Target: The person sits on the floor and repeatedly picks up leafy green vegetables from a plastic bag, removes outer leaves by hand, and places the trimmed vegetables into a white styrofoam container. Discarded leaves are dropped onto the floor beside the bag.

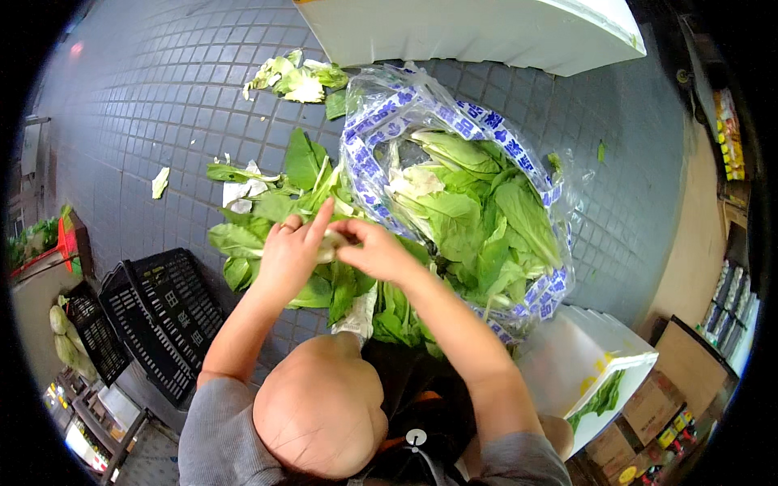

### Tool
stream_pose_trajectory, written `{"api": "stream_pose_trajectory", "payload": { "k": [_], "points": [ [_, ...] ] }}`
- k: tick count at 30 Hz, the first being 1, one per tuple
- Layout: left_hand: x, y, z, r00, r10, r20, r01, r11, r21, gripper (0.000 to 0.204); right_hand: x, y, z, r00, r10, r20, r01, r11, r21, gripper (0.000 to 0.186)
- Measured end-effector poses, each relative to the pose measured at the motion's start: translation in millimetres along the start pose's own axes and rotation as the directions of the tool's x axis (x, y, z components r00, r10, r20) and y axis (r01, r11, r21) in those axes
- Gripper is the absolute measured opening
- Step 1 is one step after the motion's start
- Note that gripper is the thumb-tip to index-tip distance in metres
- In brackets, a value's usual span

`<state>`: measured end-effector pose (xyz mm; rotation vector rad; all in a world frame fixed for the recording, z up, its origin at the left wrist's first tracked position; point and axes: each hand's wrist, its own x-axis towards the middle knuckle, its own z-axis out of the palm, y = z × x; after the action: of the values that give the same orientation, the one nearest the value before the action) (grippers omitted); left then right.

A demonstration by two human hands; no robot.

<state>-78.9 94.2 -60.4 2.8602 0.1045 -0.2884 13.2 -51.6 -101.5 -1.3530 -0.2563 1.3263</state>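
Observation:
My left hand (290, 257) and my right hand (374, 249) meet over a pale green vegetable stalk (331, 245); both grip it, fingers closed on its base. Its dark leaves (340, 287) hang down below my hands. Just right of them stands an open clear plastic bag with blue and white print (454, 121), filled with leafy greens (478, 219). Loose green leaves (275, 202) lie on the floor under and left of my left hand. My bent knee (320, 409) is below the hands.
Grey tiled floor (162, 97) with a heap of trimmed leaves (296, 79) at the back. White foam box (454, 32) behind the bag; another (583, 364) at lower right holding greens. Black plastic crates (158, 320) at the left. Cardboard boxes (681, 381) at the right.

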Motion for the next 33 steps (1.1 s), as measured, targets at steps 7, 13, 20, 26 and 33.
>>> {"api": "stream_pose_trajectory", "payload": {
  "k": [7,13,20,26,33],
  "points": [
    [-40.0,-26.6,-1.3,0.914,-0.383,0.136,0.407,0.857,-0.317,0.084,-1.0,21.9,50.3,0.933,-0.338,-0.122,0.29,0.909,-0.299,0.014],
    [-64.2,-75.9,16.0,0.709,-0.705,0.031,0.652,0.637,-0.41,0.042,-2.3,7.6,18.6,0.976,-0.215,0.029,0.215,0.947,-0.237,0.018],
    [-53.5,-52.4,20.3,0.684,-0.666,0.298,0.539,0.186,-0.821,0.037,28.3,47.7,-98.6,0.759,-0.256,-0.599,-0.466,0.429,-0.774,0.034],
    [-13.7,-12.6,21.2,0.794,-0.502,0.344,0.345,-0.094,-0.934,0.052,4.6,22.1,-141.0,0.792,-0.221,-0.569,-0.141,0.841,-0.523,0.036],
    [-1.5,1.3,0.3,0.858,-0.443,0.259,0.177,-0.218,-0.96,0.053,-55.4,-46.7,-133.6,0.897,-0.229,-0.379,0.308,0.937,0.164,0.047]
  ]
}}
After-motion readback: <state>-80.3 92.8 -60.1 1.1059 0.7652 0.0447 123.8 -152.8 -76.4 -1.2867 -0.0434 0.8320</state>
